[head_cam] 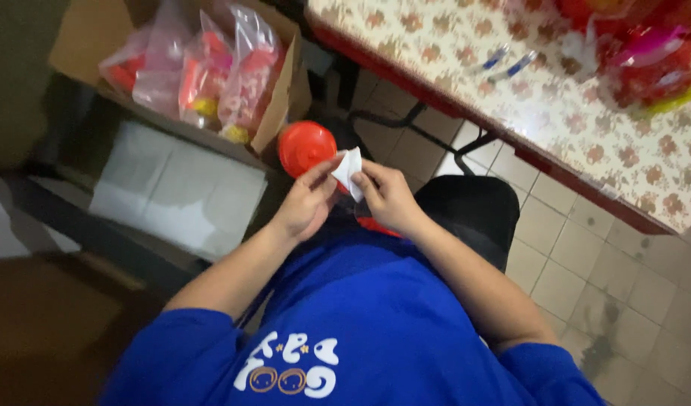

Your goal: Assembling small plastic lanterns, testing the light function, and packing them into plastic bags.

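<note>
Seated person, head view looking down over a blue shirt [360, 301]. Both hands are raised in front of the chest, above the lap.

Left hand [306, 204]: fingers curled, thumb and forefinger pinching the left edge of a small white paper piece [347, 170]. Right hand [388, 197]: likewise pinching the same piece on its right side. The piece sits between the two hands, folded or creased; its exact shape cannot be told.

Just behind the left fingers is a round red lid-like object [306, 147]; whether a hand supports it cannot be told. A second red part [375, 225] shows under the right wrist, mostly hidden.

Progress, judged: the paper piece is in hand and being worked at; it is not yet fixed to or separated from anything visible.

Surroundings: cardboard box [285, 90] of bagged red and yellow parts, upper left, near the hands. Table [586, 128] with patterned cloth, its near edge running diagonally at right, well apart. Tiled floor [586, 271] lies between, giving open room on the right side; left side crowded by box and shelf.
</note>
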